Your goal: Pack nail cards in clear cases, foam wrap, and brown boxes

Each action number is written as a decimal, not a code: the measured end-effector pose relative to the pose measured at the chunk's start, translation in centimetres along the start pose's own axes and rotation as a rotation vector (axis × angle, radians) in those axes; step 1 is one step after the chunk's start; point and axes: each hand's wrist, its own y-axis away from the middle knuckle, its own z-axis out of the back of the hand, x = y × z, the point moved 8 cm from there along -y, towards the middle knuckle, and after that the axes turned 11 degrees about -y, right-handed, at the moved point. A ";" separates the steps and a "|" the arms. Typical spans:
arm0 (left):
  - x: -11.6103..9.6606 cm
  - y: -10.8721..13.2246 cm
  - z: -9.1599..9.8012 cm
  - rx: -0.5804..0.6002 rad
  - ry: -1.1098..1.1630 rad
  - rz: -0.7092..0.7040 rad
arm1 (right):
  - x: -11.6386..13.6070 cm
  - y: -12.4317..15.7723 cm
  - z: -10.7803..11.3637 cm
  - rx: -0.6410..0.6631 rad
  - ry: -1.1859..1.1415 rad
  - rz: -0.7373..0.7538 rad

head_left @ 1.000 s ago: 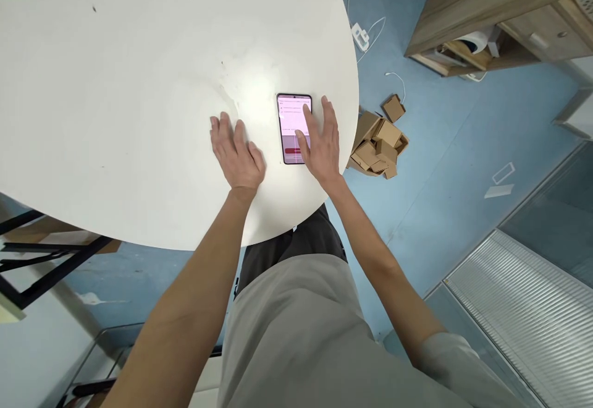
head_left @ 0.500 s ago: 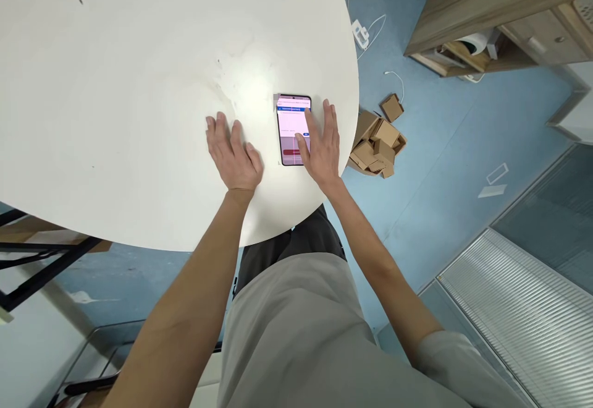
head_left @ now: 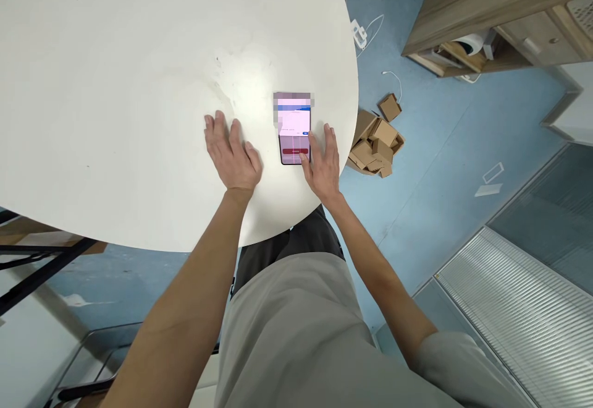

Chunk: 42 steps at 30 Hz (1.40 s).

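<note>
A smartphone (head_left: 293,142) lies face up on the white table (head_left: 152,86), its screen lit. Part of the screen is blurred by blocks. My right hand (head_left: 325,167) is at the phone's right edge, fingers stretched out, the thumb and index fingertips over or touching that edge; I cannot tell if they press the glass. To the left of the phone, my left hand (head_left: 235,157) rests flat on the tabletop with its fingers spread, holding nothing and apart from the phone.
Right of the table, a carton (head_left: 377,145) full of small brown boxes stands on the blue floor, with a single small box (head_left: 390,107) beside it. A white power strip (head_left: 358,34) with a cable lies near the table edge. A wooden cabinet (head_left: 467,6) stands at the upper right.
My right hand has drawn back toward me and slightly right, uncovering more of the phone's screen. My left hand has stayed in place on the table.
</note>
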 end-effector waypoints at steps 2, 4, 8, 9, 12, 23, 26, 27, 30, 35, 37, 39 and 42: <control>0.1 -0.1 -0.1 0.014 0.030 0.021 | 0.0 0.2 -0.2 0.017 0.014 -0.002; 0.3 -0.1 -0.4 0.049 0.081 0.054 | 0.1 0.3 -0.3 0.021 0.008 -0.004; 0.5 -0.1 -0.8 0.101 0.110 0.087 | 0.2 0.1 -0.2 0.002 -0.035 0.001; 0.5 -0.1 -0.7 0.091 0.090 0.082 | 0.2 0.1 -0.2 -0.001 -0.038 0.005; 0.3 -0.1 -0.2 0.022 0.019 0.036 | 0.3 -0.1 -0.3 0.009 -0.039 0.005; -0.1 0.0 0.2 0.011 0.076 0.034 | 0.0 -0.1 -0.1 -0.006 -0.049 -0.010; 0.1 -0.1 -0.1 0.034 0.062 0.049 | -0.2 -0.1 -0.1 -0.004 -0.023 -0.008; 0.2 -0.1 -0.3 0.056 0.101 0.056 | -0.2 -0.1 -0.2 -0.004 -0.018 -0.001; 0.4 -0.3 -0.8 0.091 0.239 0.056 | -0.3 -0.1 -0.6 -0.010 -0.013 0.043; 1.1 -0.7 -1.0 0.030 0.280 0.031 | -0.2 -0.1 -1.4 -0.035 0.016 0.129; 1.3 -0.6 -1.0 0.009 0.274 0.019 | -0.2 -0.2 -1.8 -0.006 0.048 0.132; 1.4 -0.6 -1.0 0.004 0.275 0.014 | -0.3 -0.2 -2.0 0.016 0.066 0.128; 1.4 -0.5 -1.0 -0.004 0.267 0.011 | -0.2 -0.2 -1.8 0.003 0.053 0.139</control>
